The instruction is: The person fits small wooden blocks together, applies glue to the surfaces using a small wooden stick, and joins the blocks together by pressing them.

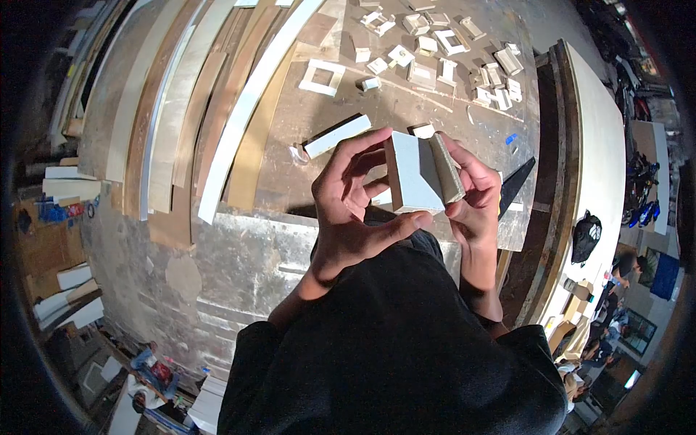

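My left hand [348, 199] is closed on a small white-faced wood block [417, 174], thumb along its near edge and fingers at its far left corner. My right hand [475, 188] pinches a short wood piece [447, 167] that stands against the block's right side. The two pieces touch at an angle; whether they are fixed together I cannot tell. Just beyond my hands, a white wood strip [337, 136] lies on the brown tabletop [283, 174]. To the right of my right hand is a dark, pointed, blade-like piece [516, 188].
Several long boards [243, 101] lie side by side on the left. Small wooden frames and blocks [424, 69] are scattered at the far end. A blue object [511, 138] lies at the right. Another pale table [598, 138] carries a black bag [586, 238]. People are in the background.
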The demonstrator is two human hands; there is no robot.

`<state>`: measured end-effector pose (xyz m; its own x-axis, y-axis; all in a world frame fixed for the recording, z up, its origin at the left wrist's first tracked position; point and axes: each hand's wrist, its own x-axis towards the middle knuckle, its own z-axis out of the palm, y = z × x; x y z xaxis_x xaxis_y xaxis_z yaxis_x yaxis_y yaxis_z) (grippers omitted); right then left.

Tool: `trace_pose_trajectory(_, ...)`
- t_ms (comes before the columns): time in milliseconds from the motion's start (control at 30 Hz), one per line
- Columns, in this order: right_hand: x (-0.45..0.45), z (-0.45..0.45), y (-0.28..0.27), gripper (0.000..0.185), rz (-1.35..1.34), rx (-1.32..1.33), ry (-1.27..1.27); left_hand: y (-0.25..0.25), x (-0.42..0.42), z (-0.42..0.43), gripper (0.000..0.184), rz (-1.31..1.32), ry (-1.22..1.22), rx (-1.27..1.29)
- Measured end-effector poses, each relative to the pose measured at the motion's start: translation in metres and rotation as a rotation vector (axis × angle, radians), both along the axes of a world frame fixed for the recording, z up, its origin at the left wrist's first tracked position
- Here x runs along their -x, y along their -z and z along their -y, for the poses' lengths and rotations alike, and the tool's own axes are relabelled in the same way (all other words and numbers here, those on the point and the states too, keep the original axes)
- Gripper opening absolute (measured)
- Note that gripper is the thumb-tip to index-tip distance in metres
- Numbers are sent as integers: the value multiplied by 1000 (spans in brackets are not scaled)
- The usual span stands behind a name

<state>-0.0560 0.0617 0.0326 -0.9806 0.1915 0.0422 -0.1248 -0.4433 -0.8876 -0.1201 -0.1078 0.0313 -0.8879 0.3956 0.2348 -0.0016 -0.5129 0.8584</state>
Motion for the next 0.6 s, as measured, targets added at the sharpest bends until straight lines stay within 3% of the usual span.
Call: trace_pose_trajectory(600,-3,3,0,87,27,-11,35,1,-4,-1,85,30,-19,-9)
